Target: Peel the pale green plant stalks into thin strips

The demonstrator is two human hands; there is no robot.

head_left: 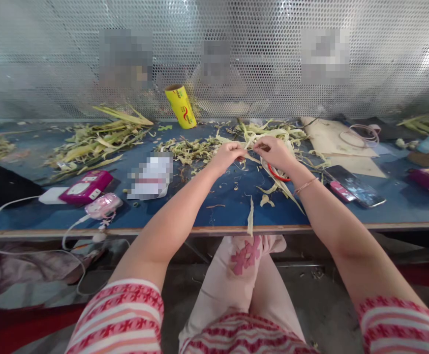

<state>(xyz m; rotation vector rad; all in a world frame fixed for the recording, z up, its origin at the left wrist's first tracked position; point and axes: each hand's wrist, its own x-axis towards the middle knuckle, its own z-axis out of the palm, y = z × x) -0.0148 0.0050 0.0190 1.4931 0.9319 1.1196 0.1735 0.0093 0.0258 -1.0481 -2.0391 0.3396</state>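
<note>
Both my hands are close together above the blue table, each with its fingers pinched. My left hand (229, 155) grips a pale plant strip (251, 157), thin and leaf-like, which runs across toward the other hand. At its other end my right hand (274, 153) pinches the same strip. Behind and under my hands lies a heap of long pale-green dry leaves (273, 132). Left of my left hand is a pile of small crumpled plant bits (188, 149). A red ring (278, 173) shows beneath my right wrist, partly hidden. Fingertips are small in view.
A yellow cardboard tube (181, 107) leans near the perforated metal screen (266, 54). More long leaves (96, 140) lie left. Purple devices (87, 187), a white cable and a pink case (104, 205) sit front left. A phone (358, 189) and cardboard (340, 140) are right.
</note>
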